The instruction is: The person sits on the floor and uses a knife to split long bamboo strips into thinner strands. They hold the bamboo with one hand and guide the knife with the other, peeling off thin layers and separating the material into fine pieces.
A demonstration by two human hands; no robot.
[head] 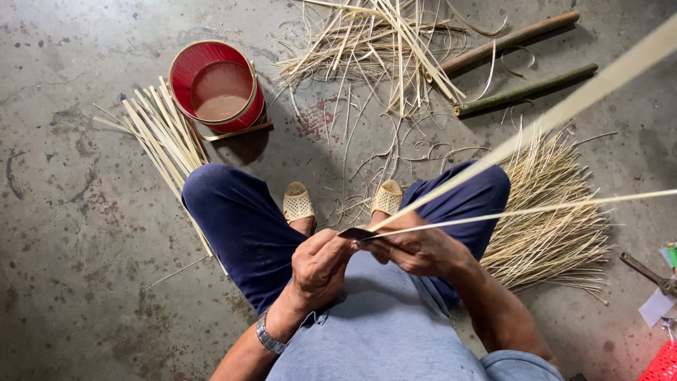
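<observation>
I sit on a concrete floor with my knees apart, in dark blue trousers. My left hand [321, 267] grips a dark knife blade [355, 233] whose tip points right. My right hand [416, 248] holds a long pale bamboo strip [564, 109] just past the blade. The strip is split in two from the blade: one thick half rises to the upper right, and a thinner half [536, 209] runs out to the right. A metal watch sits on my left wrist.
A red round container [218, 85] stands at the upper left beside a bundle of flat strips [159, 134]. Loose shavings [374, 49] and two bamboo poles [525, 90] lie ahead. A fan of thin slivers [553, 226] lies at right, near a tool [649, 271].
</observation>
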